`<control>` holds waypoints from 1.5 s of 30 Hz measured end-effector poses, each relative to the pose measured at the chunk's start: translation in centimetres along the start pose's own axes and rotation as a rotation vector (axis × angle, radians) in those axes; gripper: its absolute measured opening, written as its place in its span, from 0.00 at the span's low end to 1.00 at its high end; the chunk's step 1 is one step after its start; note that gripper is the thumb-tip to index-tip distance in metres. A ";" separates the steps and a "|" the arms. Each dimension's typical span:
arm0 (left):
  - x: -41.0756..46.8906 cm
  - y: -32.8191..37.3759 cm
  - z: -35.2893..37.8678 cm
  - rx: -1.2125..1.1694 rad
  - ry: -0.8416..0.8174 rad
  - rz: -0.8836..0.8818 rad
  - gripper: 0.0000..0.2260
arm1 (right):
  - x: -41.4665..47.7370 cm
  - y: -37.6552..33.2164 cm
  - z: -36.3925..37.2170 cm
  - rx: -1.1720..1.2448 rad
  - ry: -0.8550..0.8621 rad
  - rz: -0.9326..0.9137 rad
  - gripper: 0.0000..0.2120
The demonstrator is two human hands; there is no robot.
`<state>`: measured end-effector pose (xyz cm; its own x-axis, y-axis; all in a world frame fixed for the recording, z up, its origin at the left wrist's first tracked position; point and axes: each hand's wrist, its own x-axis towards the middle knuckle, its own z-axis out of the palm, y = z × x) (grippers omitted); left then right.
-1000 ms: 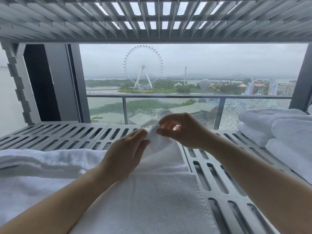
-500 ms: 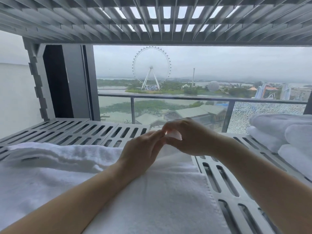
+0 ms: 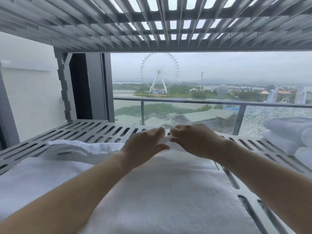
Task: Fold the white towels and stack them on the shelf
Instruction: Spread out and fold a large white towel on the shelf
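Motion blur softens both hands, so the fingertips and the far edge of the towel (image 3: 160,191) between them are hard to make out. The towel's near end runs out of the bottom of the view, and both forearms enter from the lower corners, cut off above the wrist. At the right edge a stack (image 3: 287,132) of folded white towels is only partly in view. To the left lies another white towel (image 3: 42,179), its far part bunched up and its near part cut off by the frame. All of these rest on a grey slotted shelf (image 3: 94,130), with a second slotted shelf (image 3: 152,22) close overhead (its top is hidden). The left hand (image 3: 145,146) lies palm down on the far end of the middle towel, fingers stretched forward and the thumb spread to the side. The right hand (image 3: 194,141) is just beside it, also palm down, knuckles raised and fingers curving down toward a small fold of white cloth between the two hands; the blur hides whether it pinches that fold or merely touches it. The two hands almost meet at their fingertips. Behind the shelf, through glass, a balcony rail (image 3: 202,103) crosses a hazy view with a Ferris wheel (image 3: 159,73) under a grey sky.
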<state>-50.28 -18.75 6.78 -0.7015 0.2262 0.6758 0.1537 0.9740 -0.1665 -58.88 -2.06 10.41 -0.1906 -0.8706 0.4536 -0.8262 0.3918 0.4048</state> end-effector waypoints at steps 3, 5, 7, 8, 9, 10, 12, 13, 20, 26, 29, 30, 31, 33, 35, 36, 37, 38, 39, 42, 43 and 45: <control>-1.8 -3.2 -0.7 0.100 -0.022 -0.083 0.15 | 0.8 2.4 -0.8 -0.019 0.022 0.029 0.13; -3.2 -5.8 -1.2 0.130 -0.060 -0.179 0.15 | 1.3 3.5 -0.9 -0.021 0.005 0.038 0.14; -4.3 -8.1 -1.7 0.150 -0.114 -0.260 0.16 | 1.9 3.7 -0.6 -0.024 -0.039 0.040 0.14; -4.8 -9.1 -1.9 0.154 -0.148 -0.288 0.16 | 2.1 3.6 -0.3 -0.039 -0.070 0.045 0.14; -5.3 -9.9 -1.9 0.143 -0.191 -0.317 0.16 | 2.2 3.5 0.0 -0.055 -0.106 0.052 0.14; -5.8 -10.5 -2.0 0.127 -0.240 -0.343 0.16 | 2.3 3.3 0.3 -0.069 -0.156 0.069 0.12; -6.6 -11.4 -2.0 0.092 -0.308 -0.363 0.15 | 2.5 2.7 1.0 -0.090 -0.284 0.133 0.12; -6.7 -11.5 -1.9 0.077 -0.308 -0.356 0.16 | 2.6 2.1 1.5 -0.087 -0.338 0.182 0.15; -6.1 -13.2 -3.7 0.151 -0.193 -0.078 0.18 | 4.6 -1.6 3.5 0.001 -0.100 0.319 0.17; -7.0 -15.7 -5.1 0.174 -0.357 -0.094 0.12 | 3.5 0.1 2.7 -0.067 -0.037 0.415 0.18; -8.6 -15.2 -5.0 0.241 -0.261 -0.146 0.10 | 2.5 -0.7 3.6 -0.031 -0.079 0.447 0.18; -9.1 -14.9 -5.0 0.266 -0.219 -0.153 0.09 | 2.2 -0.9 3.9 -0.040 -0.079 0.455 0.18; -9.4 -14.5 -5.2 0.310 -0.200 -0.152 0.08 | 1.9 -1.1 4.1 -0.049 -0.070 0.460 0.18; -9.8 -13.9 -5.4 0.394 -0.147 -0.070 0.10 | 1.6 -1.4 4.3 -0.042 -0.030 0.458 0.17; -9.8 -13.3 -5.5 0.433 -0.112 -0.063 0.16 | 1.4 -1.6 4.3 -0.006 0.005 0.454 0.17; -9.7 -13.0 -5.4 0.438 -0.123 -0.076 0.15 | 1.3 -1.7 4.3 0.010 0.023 0.453 0.18; -9.7 -12.6 -5.1 0.441 -0.165 -0.103 0.12 | 1.1 -1.8 4.2 0.015 0.041 0.456 0.19; -9.6 -12.5 -4.8 0.447 -0.200 -0.155 0.08 | 0.8 -2.0 4.2 0.016 0.058 0.461 0.20; -9.6 -12.6 -4.4 0.445 -0.231 -0.209 0.09 | 0.6 -2.1 4.2 0.022 0.073 0.466 0.21; -10.0 -12.5 -4.4 0.339 -0.163 -0.262 0.12 | 0.2 -2.4 4.3 0.079 0.088 0.460 0.19; -10.1 -12.2 -4.9 0.302 -0.110 -0.226 0.11 | 0.1 -2.4 4.3 0.096 0.083 0.449 0.18; -10.4 -11.5 -5.9 0.247 -0.037 -0.069 0.07 | 0.1 -2.4 4.2 0.122 0.078 0.425 0.16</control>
<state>-40.66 -32.20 5.87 -0.7303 0.1543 0.6655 -0.0670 0.9533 -0.2946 -59.16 -4.30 6.12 -0.4901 -0.6128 0.6199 -0.7404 0.6680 0.0749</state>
